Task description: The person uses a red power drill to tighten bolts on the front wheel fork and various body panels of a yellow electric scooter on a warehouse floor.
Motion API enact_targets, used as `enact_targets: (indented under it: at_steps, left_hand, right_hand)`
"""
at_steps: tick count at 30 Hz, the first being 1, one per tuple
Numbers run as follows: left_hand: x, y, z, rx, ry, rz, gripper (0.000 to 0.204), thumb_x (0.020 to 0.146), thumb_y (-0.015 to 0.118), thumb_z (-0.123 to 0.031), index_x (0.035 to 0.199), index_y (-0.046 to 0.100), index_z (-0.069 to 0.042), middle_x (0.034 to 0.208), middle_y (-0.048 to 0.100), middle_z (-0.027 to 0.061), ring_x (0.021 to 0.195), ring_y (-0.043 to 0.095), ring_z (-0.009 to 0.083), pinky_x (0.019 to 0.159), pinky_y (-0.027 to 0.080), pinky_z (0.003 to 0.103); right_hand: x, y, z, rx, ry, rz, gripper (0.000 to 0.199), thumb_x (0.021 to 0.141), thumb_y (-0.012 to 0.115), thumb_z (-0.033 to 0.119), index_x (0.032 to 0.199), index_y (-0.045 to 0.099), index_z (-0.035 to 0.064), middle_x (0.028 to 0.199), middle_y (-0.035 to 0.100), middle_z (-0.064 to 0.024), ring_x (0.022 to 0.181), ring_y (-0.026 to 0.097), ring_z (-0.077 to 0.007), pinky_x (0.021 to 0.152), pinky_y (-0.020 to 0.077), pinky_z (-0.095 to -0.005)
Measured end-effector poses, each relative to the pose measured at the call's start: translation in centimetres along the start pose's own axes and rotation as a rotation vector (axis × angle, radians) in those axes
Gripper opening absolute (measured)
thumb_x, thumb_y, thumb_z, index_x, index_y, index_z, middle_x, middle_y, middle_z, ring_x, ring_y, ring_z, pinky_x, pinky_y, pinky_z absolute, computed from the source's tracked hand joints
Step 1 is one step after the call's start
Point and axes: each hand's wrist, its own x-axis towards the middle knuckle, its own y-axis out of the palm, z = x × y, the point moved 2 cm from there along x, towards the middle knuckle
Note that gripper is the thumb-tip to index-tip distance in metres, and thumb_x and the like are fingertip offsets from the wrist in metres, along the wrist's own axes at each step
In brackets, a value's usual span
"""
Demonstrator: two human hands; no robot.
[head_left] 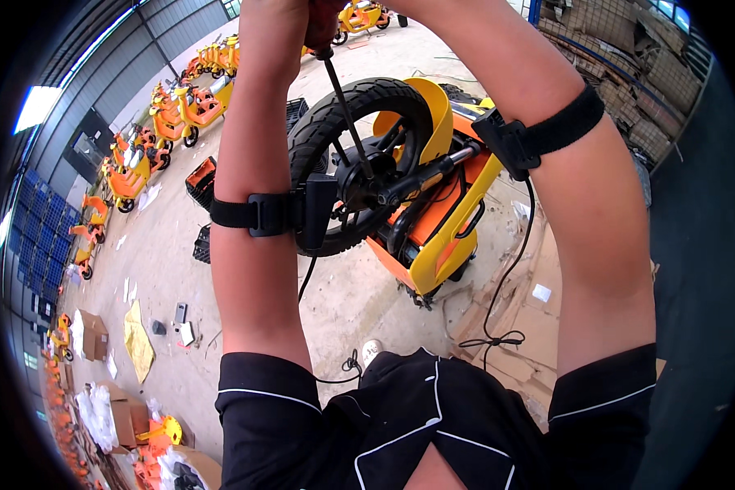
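The head view shows the left hand (284,11) only in part, cut off at the top edge, beside the red handle (324,24) of a tool whose long dark shaft (345,103) slants down to the hub (359,186) of a black-tyred wheel (304,147) at upper centre. Whether that hand grips the handle cannot be told. The right hand lies beyond the top edge, so its grasp cannot be told either. The wheel belongs to a yellow-and-orange scooter (445,253), tilted over right of centre, with a yellow mudguard (438,110) and a dark shock absorber (433,173) beside the hub. Black straps (565,122) circle both forearms. Flattened cardboard (539,327) covers the floor (335,306) at lower right; more scooters (131,175) line the upper left.
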Motion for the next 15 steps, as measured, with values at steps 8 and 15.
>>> enact_targets:
  at_steps: [8,15]
  left_hand:
    - [0.04,-0.14,0.01,-0.023,-0.007,-0.044,0.039,0.098,0.067,-0.044,0.105,0.065,-0.005,0.083,0.067,0.0028,0.068,0.062,0.0105,0.061,0.049,0.024]
    - [0.10,0.47,0.39,-0.051,0.005,-0.058,0.040,0.097,0.068,-0.044,0.107,0.066,-0.005,0.083,0.067,0.0023,0.070,0.062,0.0106,0.062,0.050,0.025]
  right_hand:
    - [0.09,0.59,0.34,0.002,0.010,-0.008,0.020,0.089,0.059,0.016,0.107,0.062,0.0092,0.107,0.067,-0.0083,0.106,0.064,-0.0261,0.091,0.0464,-0.0446]
    - [-0.35,-0.01,-0.19,0.015,0.023,0.033,0.021,0.090,0.058,0.015,0.110,0.061,0.0082,0.108,0.067,-0.0089,0.108,0.063,-0.0264,0.092,0.0461,-0.0452]
